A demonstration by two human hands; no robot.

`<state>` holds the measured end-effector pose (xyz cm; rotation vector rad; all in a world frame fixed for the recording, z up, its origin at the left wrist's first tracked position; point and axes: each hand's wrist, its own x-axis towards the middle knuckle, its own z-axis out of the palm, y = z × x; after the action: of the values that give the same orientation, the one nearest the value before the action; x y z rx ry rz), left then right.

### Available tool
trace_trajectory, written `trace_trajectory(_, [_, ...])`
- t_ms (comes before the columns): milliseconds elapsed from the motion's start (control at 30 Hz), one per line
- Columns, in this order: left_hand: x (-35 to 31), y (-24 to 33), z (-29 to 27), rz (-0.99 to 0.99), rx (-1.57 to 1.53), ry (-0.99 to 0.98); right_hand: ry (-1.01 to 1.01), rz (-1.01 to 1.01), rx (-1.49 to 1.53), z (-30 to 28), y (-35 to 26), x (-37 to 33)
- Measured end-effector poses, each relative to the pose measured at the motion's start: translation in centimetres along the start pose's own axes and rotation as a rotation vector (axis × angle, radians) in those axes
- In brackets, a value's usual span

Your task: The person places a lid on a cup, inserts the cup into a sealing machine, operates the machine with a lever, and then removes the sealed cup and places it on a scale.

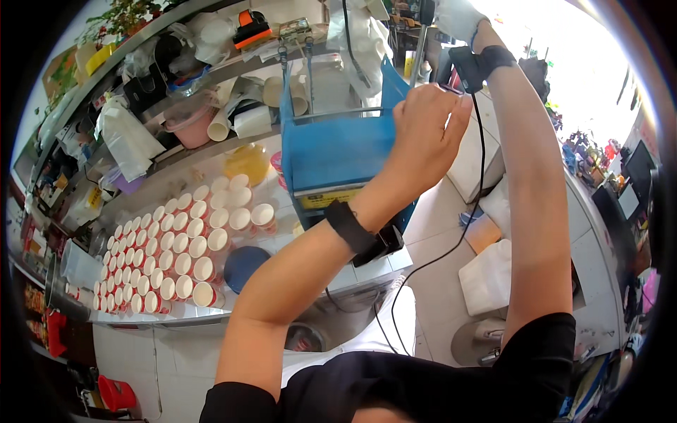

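My left hand [431, 134] is raised beside the right side of a blue machine [338, 151] with metal rods. Its fingers curl inward, and whatever they may hold is hidden. My right arm reaches far up toward the top edge. At its end, a pale, blurred shape covers my right hand [462, 21], so its fingers cannot be made out. A black band with a small dark device [467, 69] and a cable circles the right wrist; another black band [350, 227] is on the left. Rows of paper cups [204, 269], white inside and red outside, stand left of the machine.
A dark blue round lid or disc [247, 268] lies on the counter by the cups. Behind are a yellow bowl [247, 163], a pink basket [192, 125] and a cluttered shelf. A black cable [458, 243] hangs across the floor, near a white container [486, 278].
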<state>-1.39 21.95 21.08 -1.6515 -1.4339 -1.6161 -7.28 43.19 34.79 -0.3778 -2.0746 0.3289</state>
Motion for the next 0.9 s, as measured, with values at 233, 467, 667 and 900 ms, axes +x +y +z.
trace_trajectory(233, [-0.7,-1.5,1.2,0.167,0.199,0.126,-0.037,0.024,-0.024,0.1,0.0,1.7])
trace_trajectory(467, [-0.3,-1.5,1.8,0.229,0.354,0.108,0.097,-0.041,-0.024,-6.5,0.8,-1.3])
trace_trajectory(667, [-0.7,-2.6,2.6,0.236,0.62,0.104,0.065,-0.057,0.035,-8.7,0.9,-8.5])
trace_trajectory(900, [-0.8,-2.6,0.7,0.317,0.49,0.188,-0.072,-0.004,0.108,-7.4,0.5,-16.6])
